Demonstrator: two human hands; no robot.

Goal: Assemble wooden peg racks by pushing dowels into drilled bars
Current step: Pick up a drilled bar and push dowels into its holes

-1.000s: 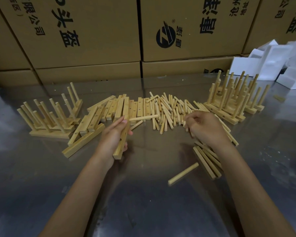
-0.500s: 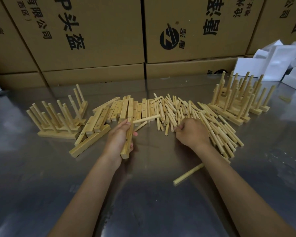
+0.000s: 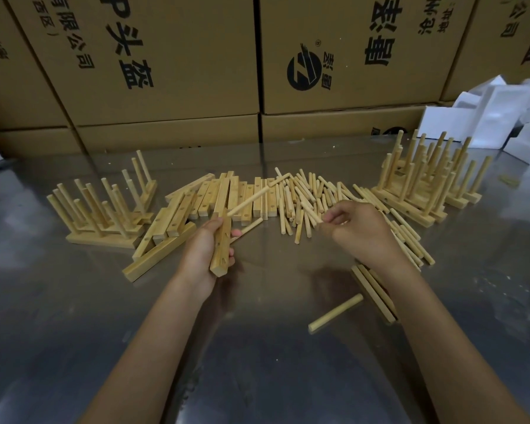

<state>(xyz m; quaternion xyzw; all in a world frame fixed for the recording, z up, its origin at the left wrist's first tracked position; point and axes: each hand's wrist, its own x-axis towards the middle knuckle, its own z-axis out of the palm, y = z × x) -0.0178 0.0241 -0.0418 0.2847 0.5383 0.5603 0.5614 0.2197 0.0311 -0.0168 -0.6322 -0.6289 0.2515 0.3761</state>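
My left hand (image 3: 201, 254) grips a drilled wooden bar (image 3: 221, 249) held end-on toward me, with two dowels (image 3: 248, 201) sticking out of its far part to the right. My right hand (image 3: 360, 229) pinches a loose dowel (image 3: 314, 216) at the near edge of the pile of dowels (image 3: 303, 198) in the middle of the table. A row of drilled bars (image 3: 214, 195) lies behind my left hand.
Finished peg racks stand at the left (image 3: 104, 209) and at the back right (image 3: 426, 182). One dowel (image 3: 335, 313) lies alone near my right forearm, beside a few bars (image 3: 374, 296). Cardboard boxes (image 3: 172, 56) wall off the back; white foam pieces (image 3: 487, 117) sit far right.
My right hand has lifted slightly out of the pile and now pinches one dowel. My left hand keeps hold of the bar, which stays about where it was.
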